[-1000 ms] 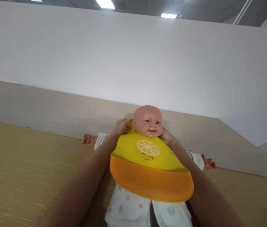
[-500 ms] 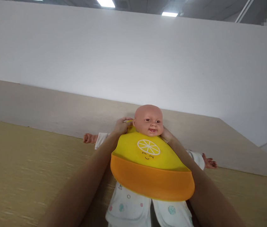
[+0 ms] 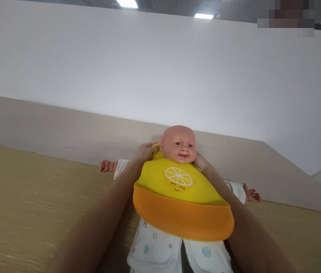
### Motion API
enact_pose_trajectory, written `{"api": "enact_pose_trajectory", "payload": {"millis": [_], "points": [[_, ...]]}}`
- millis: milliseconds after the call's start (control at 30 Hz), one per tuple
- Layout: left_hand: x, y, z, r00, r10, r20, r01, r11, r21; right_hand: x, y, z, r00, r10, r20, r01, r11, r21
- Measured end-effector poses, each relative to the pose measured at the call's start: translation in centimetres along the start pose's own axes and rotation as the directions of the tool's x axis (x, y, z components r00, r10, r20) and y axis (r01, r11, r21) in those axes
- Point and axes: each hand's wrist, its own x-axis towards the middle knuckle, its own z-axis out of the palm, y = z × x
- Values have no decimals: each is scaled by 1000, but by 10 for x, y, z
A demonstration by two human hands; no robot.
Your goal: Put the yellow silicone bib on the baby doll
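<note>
A baby doll in white patterned clothes lies on its back, with its arms spread. Over its chest is a yellow bib printed with a lemon slice and a smiling face; its lower edge forms an orange pocket. At the left side of the doll's neck, my left hand is closed on the bib's neck strap, its fingertips partly behind the head. My right hand reaches behind the neck on the other side. Its fingers are hidden by the doll's head, so their grip does not show.
The doll lies on a wood-look surface close to a low beige ledge. Behind that rises a white partition. Above the partition at top right, part of a person appears pixelated.
Near my left hand, the bib strap has shifted slightly and a small grey patch now shows at the neckline. The person beyond the partition has moved left into view.
</note>
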Motion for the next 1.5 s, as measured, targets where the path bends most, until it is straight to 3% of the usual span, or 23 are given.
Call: {"api": "enact_pose_trajectory", "payload": {"millis": [300, 700, 967, 1100, 1233, 1500], "points": [[-17, 21, 11, 993, -106, 52, 105, 994, 5, -2, -3, 2, 1000, 24, -1, -24, 999, 33], [-14, 15, 10, 985, -129, 113, 132, 991, -22, 0, -3, 3, 999, 44, 24, -44, 999, 4], [-12, 15, 9, 986, -55, 159, 72, 992, -105, 2, -1, 1, 997, 63, 52, -63, 998, -10], [-2, 6, 5, 984, -27, 176, 57, 985, -165, 4, -1, 1, 999, 49, -12, -50, 999, -13], [5, 0, 2, 960, -24, 278, 92, 968, -234, 4, -3, 1, 997, 45, -66, -46, 999, -18], [2, 0, 2, 938, -37, 345, 153, 937, -314, 4, -7, 2, 991, 105, -82, -109, 993, -54]]}}
